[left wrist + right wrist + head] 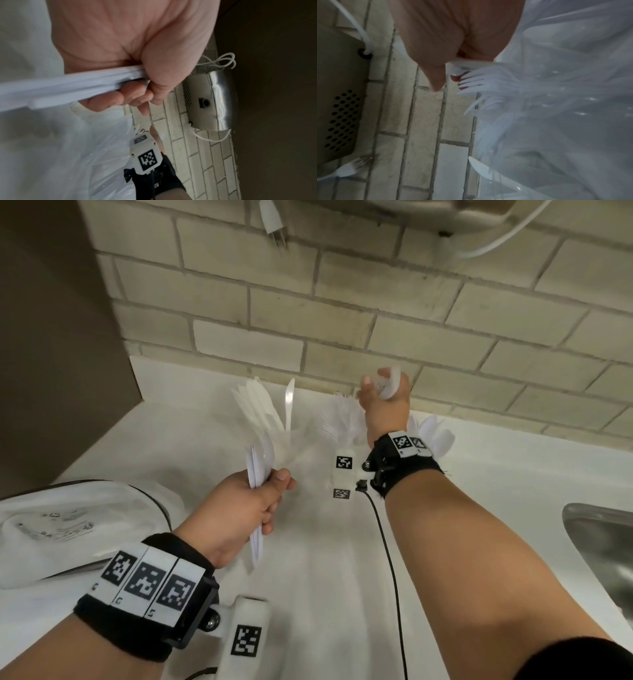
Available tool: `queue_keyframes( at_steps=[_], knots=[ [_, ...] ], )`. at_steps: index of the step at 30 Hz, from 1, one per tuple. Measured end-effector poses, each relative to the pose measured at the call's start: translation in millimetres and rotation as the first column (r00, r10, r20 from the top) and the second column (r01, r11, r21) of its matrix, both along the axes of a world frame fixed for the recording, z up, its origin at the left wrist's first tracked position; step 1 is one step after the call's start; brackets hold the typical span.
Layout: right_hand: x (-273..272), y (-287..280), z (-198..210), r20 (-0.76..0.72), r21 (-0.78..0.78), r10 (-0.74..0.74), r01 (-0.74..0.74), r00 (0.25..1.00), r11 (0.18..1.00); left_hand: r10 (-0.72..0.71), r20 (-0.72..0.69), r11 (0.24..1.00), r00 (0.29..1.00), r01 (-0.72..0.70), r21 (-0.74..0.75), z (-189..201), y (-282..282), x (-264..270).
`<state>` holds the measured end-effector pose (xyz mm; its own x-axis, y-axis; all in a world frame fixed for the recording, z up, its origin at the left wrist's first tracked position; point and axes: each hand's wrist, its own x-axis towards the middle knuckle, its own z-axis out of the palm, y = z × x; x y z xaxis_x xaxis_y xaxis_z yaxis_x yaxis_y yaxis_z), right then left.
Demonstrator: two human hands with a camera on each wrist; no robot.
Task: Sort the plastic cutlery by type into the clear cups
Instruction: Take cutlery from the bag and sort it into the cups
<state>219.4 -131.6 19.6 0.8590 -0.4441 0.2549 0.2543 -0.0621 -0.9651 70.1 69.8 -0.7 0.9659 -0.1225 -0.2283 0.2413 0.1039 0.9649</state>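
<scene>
Three clear cups stand by the brick wall. The left cup (274,436) holds white knives, the middle cup (342,422) holds forks (486,82), and the right cup (436,436), partly behind my right wrist, holds rounded spoons. My left hand (270,491) grips a bundle of white plastic cutlery (257,474) by the handles (68,86), in front of the knife cup. My right hand (380,393) is raised above the fork cup, its fingers curled round a white piece (388,385) that looks like a spoon.
A crumpled clear plastic bag (68,518) lies on the white counter (325,577) at the left. A steel sink (606,546) is at the right edge. A brown panel (51,354) closes the left side. A metal box (211,101) with white cords hangs on the wall above.
</scene>
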Motion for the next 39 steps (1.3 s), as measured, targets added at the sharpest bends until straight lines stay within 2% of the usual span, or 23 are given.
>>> queue_keyframes(
  at_steps=[4, 7, 9, 11, 13, 15, 16, 17, 19, 20, 21, 22, 23, 24, 28, 30, 32, 34, 37, 39],
  knots=[
    [1, -7, -10, -0.050, -0.006, 0.033, -0.033, 0.998, 0.999, -0.009, -0.011, 1.000, 1.000, 0.009, 0.002, -5, -4, 2],
    [1, -6, -7, -0.070, -0.196, 0.051, -0.064, 0.996, 0.979, -0.010, -0.023, 1.000, 1.000, 0.011, 0.013, -9, -7, 2],
    [-3, -5, -1, -0.111, -0.329, 0.034, -0.069, 0.993, 0.942, 0.006, -0.021, 0.997, 1.000, -0.005, 0.078, -10, -8, 2],
    [-10, -2, 7, -0.062, -0.390, 0.009, -0.033, 0.998, 0.920, 0.038, -0.016, 0.985, 0.999, -0.034, 0.168, -11, -10, 3],
    [-29, 8, 19, 0.036, -0.382, 0.042, -0.025, 0.998, 0.924, 0.064, 0.006, 0.967, 0.998, -0.063, 0.247, -10, -11, 3],
    [-56, 21, 27, 0.041, -0.387, 0.155, -0.127, 0.987, 0.913, 0.060, 0.059, 0.933, 0.996, -0.077, 0.352, -9, -13, 4],
    [-70, 27, 28, -0.028, -0.383, 0.256, -0.246, 0.966, 0.890, 0.045, 0.083, 0.910, 0.996, -0.075, 0.407, -9, -15, 5],
    [-85, 33, 29, -0.136, -0.372, 0.372, -0.395, 0.918, 0.840, 0.019, 0.098, 0.887, 0.995, -0.062, 0.457, -9, -16, 6],
    [-106, 39, 29, -0.388, -0.356, 0.531, -0.654, 0.753, 0.668, -0.061, 0.109, 0.836, 0.992, -0.009, 0.549, -8, -18, 5],
    [-113, 39, 28, -0.499, -0.362, 0.551, -0.739, 0.668, 0.568, -0.110, 0.119, 0.814, 0.987, 0.020, 0.581, -6, -20, 3],
    [-119, 39, 27, -0.578, -0.392, 0.535, -0.784, 0.617, 0.481, -0.167, 0.137, 0.798, 0.976, 0.052, 0.601, -4, -21, 1],
    [-124, 40, 26, -0.615, -0.430, 0.511, -0.798, 0.601, 0.421, -0.223, 0.159, 0.790, 0.962, 0.083, 0.608, -1, -23, -3],
    [-129, 39, 24, -0.620, -0.463, 0.493, -0.792, 0.610, 0.398, -0.272, 0.182, 0.787, 0.945, 0.110, 0.607, 0, -24, -6],
    [-132, 38, 22, -0.611, -0.472, 0.487, -0.781, 0.624, 0.409, -0.305, 0.202, 0.793, 0.931, 0.131, 0.595, 1, -24, -9],
    [-143, 26, 19, -0.528, -0.452, 0.471, -0.704, 0.707, 0.548, -0.402, 0.235, 0.821, 0.885, 0.235, 0.521, 2, -26, -18],
    [-147, 19, 21, -0.486, -0.482, 0.438, -0.650, 0.756, 0.587, -0.436, 0.196, 0.823, 0.878, 0.301, 0.482, 2, -28, -22],
    [-151, 15, 22, -0.461, -0.461, 0.435, -0.628, 0.774, 0.627, -0.457, 0.141, 0.820, 0.878, 0.354, 0.450, 1, -31, -24],
    [-154, 14, 21, -0.440, -0.461, 0.433, -0.612, 0.787, 0.643, -0.476, 0.110, 0.807, 0.872, 0.384, 0.449, 1, -35, -23],
    [-157, 12, 19, -0.397, -0.543, 0.399, -0.562, 0.827, 0.624, -0.457, 0.068, 0.816, 0.887, 0.388, 0.428, 4, -43, -25],
    [-158, 7, 21, -0.363, -0.580, 0.362, -0.512, 0.859, 0.633, -0.432, 0.106, 0.785, 0.896, 0.315, 0.534, 6, -43, -26]
  ],
)
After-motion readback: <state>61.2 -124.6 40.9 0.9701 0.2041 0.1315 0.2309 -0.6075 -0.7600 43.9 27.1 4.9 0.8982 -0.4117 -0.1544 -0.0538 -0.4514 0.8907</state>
